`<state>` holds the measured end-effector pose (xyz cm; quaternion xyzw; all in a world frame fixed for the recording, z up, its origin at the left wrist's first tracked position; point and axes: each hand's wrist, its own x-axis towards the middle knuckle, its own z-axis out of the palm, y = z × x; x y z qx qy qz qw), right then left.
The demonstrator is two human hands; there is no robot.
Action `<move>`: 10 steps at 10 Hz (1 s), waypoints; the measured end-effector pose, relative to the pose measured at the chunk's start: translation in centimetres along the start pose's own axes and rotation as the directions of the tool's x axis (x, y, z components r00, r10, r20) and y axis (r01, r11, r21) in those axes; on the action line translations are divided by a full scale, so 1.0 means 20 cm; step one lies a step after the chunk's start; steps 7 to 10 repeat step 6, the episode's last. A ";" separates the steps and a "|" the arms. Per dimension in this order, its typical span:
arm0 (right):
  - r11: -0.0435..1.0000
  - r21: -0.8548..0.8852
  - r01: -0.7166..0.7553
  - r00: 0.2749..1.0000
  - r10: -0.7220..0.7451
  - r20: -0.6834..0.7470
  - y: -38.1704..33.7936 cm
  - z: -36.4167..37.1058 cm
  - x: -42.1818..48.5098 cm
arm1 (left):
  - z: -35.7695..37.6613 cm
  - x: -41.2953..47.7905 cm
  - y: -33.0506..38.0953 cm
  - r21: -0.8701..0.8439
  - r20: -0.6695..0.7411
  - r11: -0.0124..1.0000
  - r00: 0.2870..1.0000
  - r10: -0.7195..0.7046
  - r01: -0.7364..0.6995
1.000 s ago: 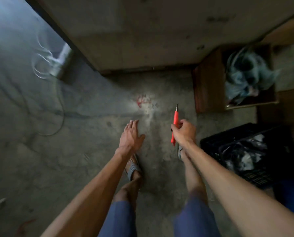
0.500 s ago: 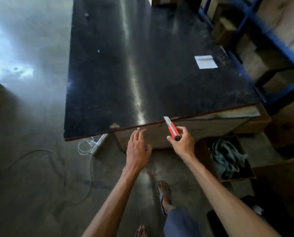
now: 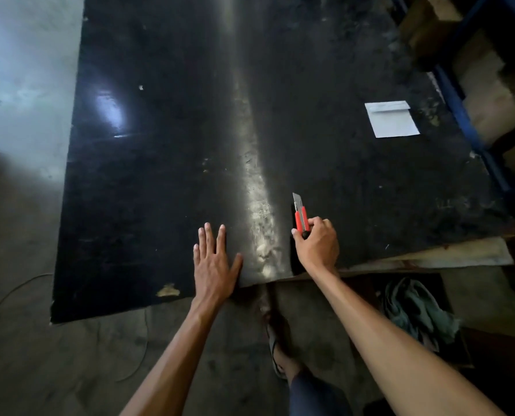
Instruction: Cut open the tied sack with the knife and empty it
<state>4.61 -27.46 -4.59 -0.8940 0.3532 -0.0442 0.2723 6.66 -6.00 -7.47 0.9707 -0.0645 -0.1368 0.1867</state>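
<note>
Head view: we note the right hand (image 3: 317, 246) closed around the red knife (image 3: 300, 216), blade extended and pointing away over the black table (image 3: 160, 175); the left hand (image 3: 214, 265) lies flat, fingers spread, holding nothing, near the table's near edge; white paper (image 3: 391, 119) rests far right; we see no sack; cloth (image 3: 415, 310) fills a box below.

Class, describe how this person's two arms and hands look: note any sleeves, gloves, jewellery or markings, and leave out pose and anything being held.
Both forearms are bare up to the frame edge, with no sleeves in view. The left hand and right hand wear no gloves, and no rings, watch or wristbands show. No tattoos or other markings can be made out in this dim light. Both arms are slim.
</note>
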 end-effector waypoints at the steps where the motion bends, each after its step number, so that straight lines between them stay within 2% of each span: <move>1: 0.999 -0.036 0.013 1.000 -0.012 0.026 0.01 0.06 0.10 | 0.06 0.06 -0.01 0.054 0.013 0.998 1.000 -0.019 0.018; 3: 0.998 -0.059 0.030 0.999 -0.028 0.040 0.02 0.04 0.11 | 0.02 0.05 0.05 0.070 0.070 0.995 0.995 -0.069 0.064; 5: 0.997 -0.056 0.058 0.990 -0.050 0.132 -0.03 -0.17 -0.04 | -0.23 -0.05 0.13 0.112 0.153 0.993 0.987 -0.040 0.023; 6: 0.986 -0.048 0.162 0.974 -0.152 0.165 0.01 -0.32 -0.23 | -0.37 -0.25 0.16 0.102 0.134 0.993 0.990 0.045 -0.058; 10: 0.986 -0.048 0.162 0.974 -0.152 0.165 0.01 -0.32 -0.23 | -0.37 -0.25 0.16 0.102 0.134 0.993 0.990 0.045 -0.058</move>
